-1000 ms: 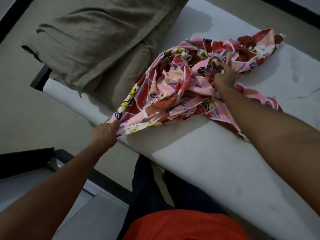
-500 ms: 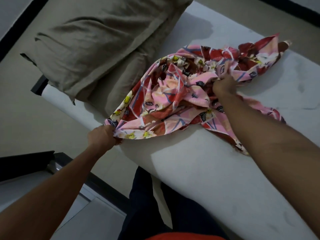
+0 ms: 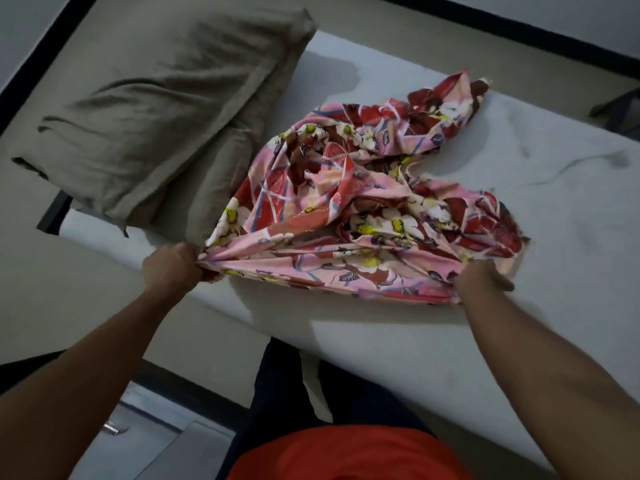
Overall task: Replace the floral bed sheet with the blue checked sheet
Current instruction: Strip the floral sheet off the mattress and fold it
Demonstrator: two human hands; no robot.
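Note:
The pink and red floral sheet (image 3: 363, 209) lies bunched in a heap on the bare white mattress (image 3: 519, 323). My left hand (image 3: 171, 268) grips its near left end at the mattress edge. My right hand (image 3: 479, 280) holds the near right part of the heap, fingers tucked into the cloth. Between the two hands the sheet's near edge is drawn into taut folds. No blue checked sheet is in view.
A stack of olive-grey pillows (image 3: 156, 109) sits at the head of the mattress, left of the sheet. A dark bed frame (image 3: 55, 209) shows under the pillow end. My legs stand against the mattress side. A dark object (image 3: 620, 109) lies on the floor beyond the bed.
My right hand left the top of the heap and came down to the near right edge, taking hold there. The sheet was pulled closer and stretched between both hands.

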